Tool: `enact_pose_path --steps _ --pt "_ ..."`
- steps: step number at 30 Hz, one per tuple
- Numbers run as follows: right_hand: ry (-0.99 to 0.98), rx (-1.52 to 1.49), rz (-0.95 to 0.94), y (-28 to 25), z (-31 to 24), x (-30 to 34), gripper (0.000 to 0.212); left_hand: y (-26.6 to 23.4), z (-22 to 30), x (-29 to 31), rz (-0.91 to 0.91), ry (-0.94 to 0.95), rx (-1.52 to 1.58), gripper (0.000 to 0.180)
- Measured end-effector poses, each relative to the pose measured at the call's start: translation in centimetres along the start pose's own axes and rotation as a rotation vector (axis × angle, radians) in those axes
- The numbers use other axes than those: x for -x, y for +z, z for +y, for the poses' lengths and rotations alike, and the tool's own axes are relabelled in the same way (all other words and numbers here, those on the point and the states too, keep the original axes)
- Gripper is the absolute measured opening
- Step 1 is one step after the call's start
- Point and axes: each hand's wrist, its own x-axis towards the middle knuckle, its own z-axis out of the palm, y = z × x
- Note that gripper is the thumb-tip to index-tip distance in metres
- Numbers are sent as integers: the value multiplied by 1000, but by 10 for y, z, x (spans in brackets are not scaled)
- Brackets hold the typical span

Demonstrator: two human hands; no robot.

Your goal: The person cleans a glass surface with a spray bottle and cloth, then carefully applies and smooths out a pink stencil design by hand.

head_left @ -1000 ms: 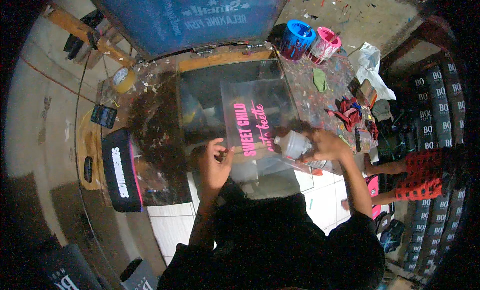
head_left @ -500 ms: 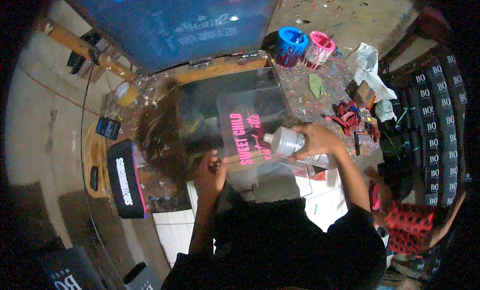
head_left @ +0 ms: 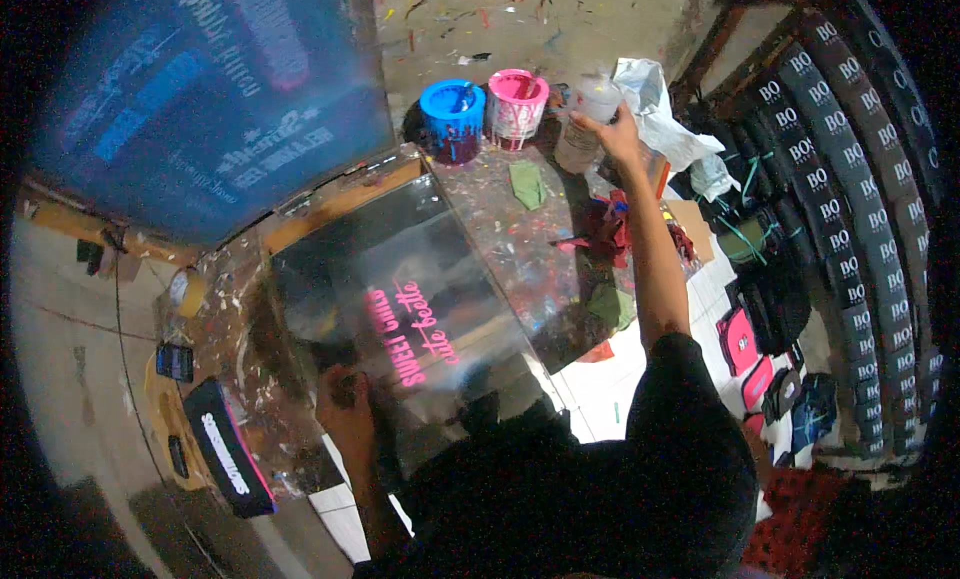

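Note:
My right hand [head_left: 615,135] is closed around a pale plastic bottle [head_left: 580,144], upright beside the pink paint bucket at the back of the worktable. Near me on the table lies a dark glossy board [head_left: 330,269]. On it is a clear sheet [head_left: 400,254] with pink lettering [head_left: 405,329]. My left hand [head_left: 345,404] rests by the board's near left edge, its fingers curled. Shadow and blur hide whatever those fingers may hold.
Blue [head_left: 453,124] and pink [head_left: 517,109] paint buckets stand at the back. A blue printing screen [head_left: 220,99] is raised at the far left. A green cloth [head_left: 526,184], tape roll [head_left: 186,289] and black printed piece [head_left: 230,449] lie around; stacked black goods [head_left: 830,179] stand right.
My right hand has carried the bottle from its tilt over the lettered sheet to the back of the table, where it is upright. The view has turned right.

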Motion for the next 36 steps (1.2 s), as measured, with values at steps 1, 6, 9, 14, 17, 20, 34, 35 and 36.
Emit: enact_pose_path --steps 1,6,9,14,17,20,34,35,36 --pt "-6 18 54 7 3 -3 77 1 -9 -1 6 57 78 35" --pt "44 319 -114 -19 29 -2 94 7 -26 -2 3 27 28 34" --pt "394 528 -354 -77 27 12 78 6 -17 -7 21 38 -6 34" --pt "311 1048 -309 -87 15 105 35 5 -32 -11 29 -24 28 37" --pt "141 786 -260 -77 -1 131 33 7 -29 -14 78 94 3 39" --pt "18 540 -378 -66 -23 143 39 9 -30 -17 96 184 5 40" --pt "-219 486 1 -50 -35 115 20 9 -35 -12 101 145 -99 42" --pt "-131 274 -17 -65 -35 107 19 12 -40 -14 98 146 -93 42" --pt "-16 53 -74 -56 -48 102 20 3 -51 -15 146 191 -180 43"
